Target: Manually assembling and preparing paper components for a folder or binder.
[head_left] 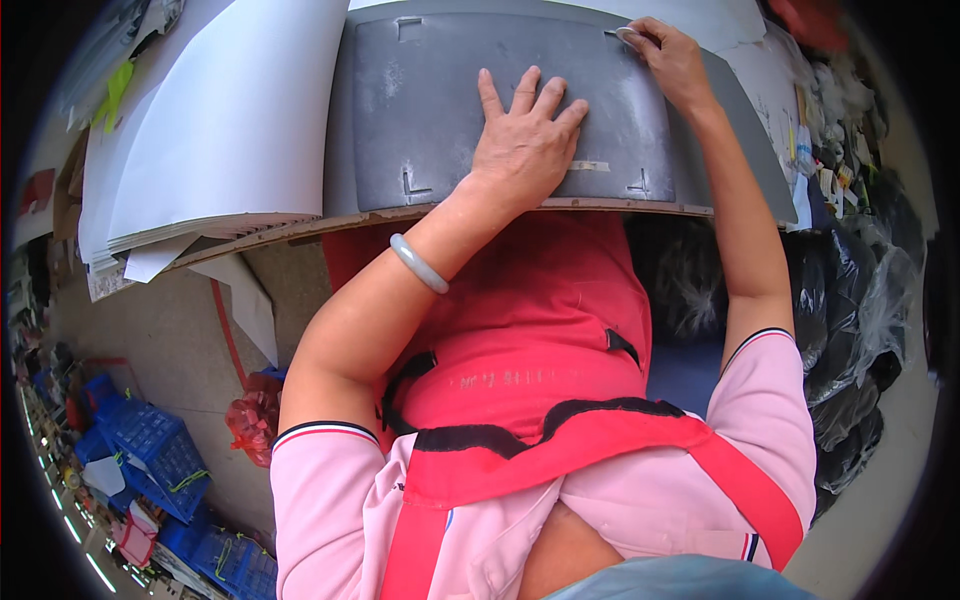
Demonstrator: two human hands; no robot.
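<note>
Under L grip [527, 148], dk panel [430, 110]

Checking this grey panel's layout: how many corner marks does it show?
4: upper-left mark, lower-left mark, lower-right mark, and upper-right mark, perhaps partly hidden by the right hand.

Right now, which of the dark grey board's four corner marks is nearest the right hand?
The upper-right mark, close to the right hand; the upper-left mark, lower-left mark and lower-right mark lie farther away.
</note>
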